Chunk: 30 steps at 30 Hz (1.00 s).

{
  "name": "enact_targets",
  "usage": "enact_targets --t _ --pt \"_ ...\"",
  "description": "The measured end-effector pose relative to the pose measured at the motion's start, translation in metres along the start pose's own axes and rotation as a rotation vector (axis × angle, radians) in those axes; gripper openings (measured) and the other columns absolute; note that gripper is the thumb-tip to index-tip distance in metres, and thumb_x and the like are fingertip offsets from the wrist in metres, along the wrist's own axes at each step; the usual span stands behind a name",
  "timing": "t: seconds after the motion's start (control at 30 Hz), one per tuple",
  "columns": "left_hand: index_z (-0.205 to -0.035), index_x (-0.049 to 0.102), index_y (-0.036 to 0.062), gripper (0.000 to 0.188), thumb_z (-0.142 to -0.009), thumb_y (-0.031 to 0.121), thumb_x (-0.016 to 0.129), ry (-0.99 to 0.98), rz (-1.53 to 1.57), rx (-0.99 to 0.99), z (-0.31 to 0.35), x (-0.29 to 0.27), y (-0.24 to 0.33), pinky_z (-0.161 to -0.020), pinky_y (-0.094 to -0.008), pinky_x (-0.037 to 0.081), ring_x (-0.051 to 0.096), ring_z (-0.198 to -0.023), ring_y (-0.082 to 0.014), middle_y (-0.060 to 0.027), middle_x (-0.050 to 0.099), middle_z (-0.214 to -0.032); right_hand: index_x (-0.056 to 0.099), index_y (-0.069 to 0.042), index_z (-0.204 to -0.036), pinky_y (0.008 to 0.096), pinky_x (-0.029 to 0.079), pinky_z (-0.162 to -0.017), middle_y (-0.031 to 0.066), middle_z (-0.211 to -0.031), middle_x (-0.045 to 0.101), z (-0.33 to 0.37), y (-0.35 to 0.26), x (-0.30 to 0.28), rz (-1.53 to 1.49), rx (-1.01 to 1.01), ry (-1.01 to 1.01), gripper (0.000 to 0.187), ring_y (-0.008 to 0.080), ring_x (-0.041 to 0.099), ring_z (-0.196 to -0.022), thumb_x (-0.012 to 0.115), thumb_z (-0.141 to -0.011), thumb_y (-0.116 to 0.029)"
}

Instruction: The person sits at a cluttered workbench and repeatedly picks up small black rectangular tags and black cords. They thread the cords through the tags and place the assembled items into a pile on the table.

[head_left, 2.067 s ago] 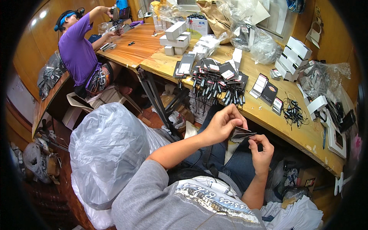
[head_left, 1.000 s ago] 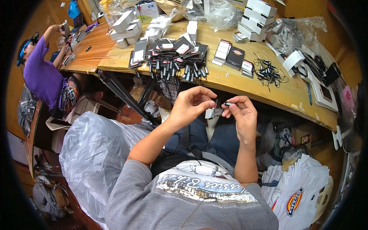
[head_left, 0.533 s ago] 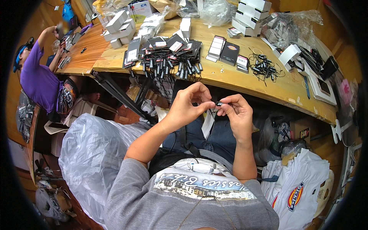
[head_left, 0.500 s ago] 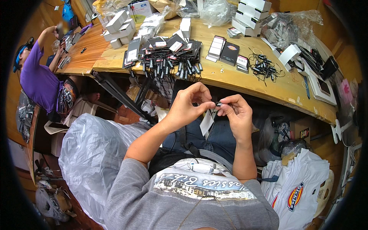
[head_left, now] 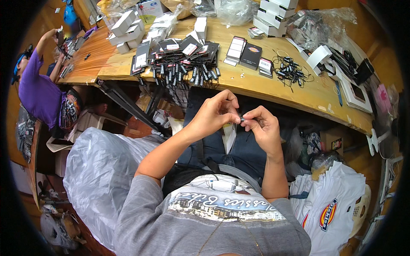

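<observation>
Above my lap, in front of the table edge, my left hand (head_left: 218, 112) and my right hand (head_left: 265, 127) meet, both in a pinch. Between the fingertips is a small black plastic tag seal (head_left: 242, 119). A pale hang tag (head_left: 230, 140) dangles beneath it, seen nearly edge-on. The thin cord is mostly hidden by my fingers. On the table ahead lies a heap of dark hang tags (head_left: 183, 55), their black seals hanging toward the edge. Loose black tag seals with cords (head_left: 291, 70) lie tangled farther right.
Card stacks (head_left: 250, 56) sit mid-table, with white boxes (head_left: 271, 19) behind. A large plastic bag (head_left: 100, 179) bulges at my left. Folded white garments (head_left: 331, 205) are at my right. A person in purple (head_left: 40, 94) works at the far left.
My left hand's fingers have shifted slightly around the seal, and the hang tag now hangs straighter. The view has moved a little. At far left, the person's raised hand moved left.
</observation>
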<state>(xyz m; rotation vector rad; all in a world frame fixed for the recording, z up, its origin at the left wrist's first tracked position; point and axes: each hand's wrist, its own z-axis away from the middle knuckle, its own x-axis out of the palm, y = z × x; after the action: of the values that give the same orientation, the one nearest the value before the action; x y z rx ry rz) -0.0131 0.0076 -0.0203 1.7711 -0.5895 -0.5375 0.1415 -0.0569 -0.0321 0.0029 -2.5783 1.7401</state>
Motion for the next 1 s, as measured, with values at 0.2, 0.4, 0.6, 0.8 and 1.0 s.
enact_targets --t 0.2,0.4,0.6,0.8,1.0 --pt "-0.102 0.038 0.0023 0.04 -0.074 0.02 0.061 -0.11 0.344 -0.165 -0.017 0.015 -0.056 -0.081 -0.0266 0.036 0.047 -0.093 -0.0134 -0.0085 0.05 -0.097 0.044 0.001 -0.081 0.0191 0.044 -0.053 0.0095 -0.068 0.055 0.006 0.017 -0.007 0.044 -0.055 0.372 0.009 0.0102 0.054 -0.057 0.052 -0.076 0.002" --pt "-0.108 0.037 0.0014 0.044 -0.074 0.016 0.06 -0.271 0.177 -0.305 -0.037 0.032 -0.102 -0.072 -0.02 0.035 0.044 -0.084 -0.0094 -0.0048 0.048 -0.088 0.047 0.001 -0.076 0.0218 0.045 -0.051 0.0095 -0.067 0.057 -0.004 0.057 -0.013 0.373 -0.167 0.583 0.007 0.0121 0.057 -0.058 0.054 -0.074 0.002" --pt "-0.099 0.043 0.0003 0.032 -0.075 0.013 0.059 -0.2 0.125 -0.395 -0.049 0.035 -0.113 -0.056 -0.0193 0.033 0.037 -0.061 -0.0056 0.001 0.043 -0.07 0.048 0.0 -0.072 0.0288 0.044 -0.048 0.0119 -0.065 0.056 -0.012 0.062 -0.012 0.728 -0.297 0.633 0.007 0.023 0.057 -0.056 0.055 -0.072 0.0" --pt "-0.099 0.044 -0.0011 0.025 -0.076 0.005 0.054 -0.133 0.269 -0.435 -0.045 0.034 -0.13 -0.071 -0.0175 0.037 0.046 -0.077 -0.006 -0.0016 0.051 -0.083 0.048 0.001 -0.073 0.0326 0.045 -0.051 0.0141 -0.07 0.055 -0.014 0.066 -0.011 1.031 -0.417 0.567 0.006 0.0278 0.056 -0.061 0.054 -0.072 0.001" --pt "-0.095 0.048 -0.0015 0.022 -0.075 0.004 0.055 -0.107 0.185 -0.379 -0.039 0.035 -0.11 -0.071 -0.0207 0.039 0.047 -0.079 -0.0069 -0.0029 0.053 -0.084 0.049 0.0 -0.073 0.0327 0.044 -0.052 0.0149 -0.068 0.054 -0.015 0.063 -0.013 0.967 -0.397 0.554 0.005 0.0285 0.055 -0.06 0.054 -0.071 0.001"
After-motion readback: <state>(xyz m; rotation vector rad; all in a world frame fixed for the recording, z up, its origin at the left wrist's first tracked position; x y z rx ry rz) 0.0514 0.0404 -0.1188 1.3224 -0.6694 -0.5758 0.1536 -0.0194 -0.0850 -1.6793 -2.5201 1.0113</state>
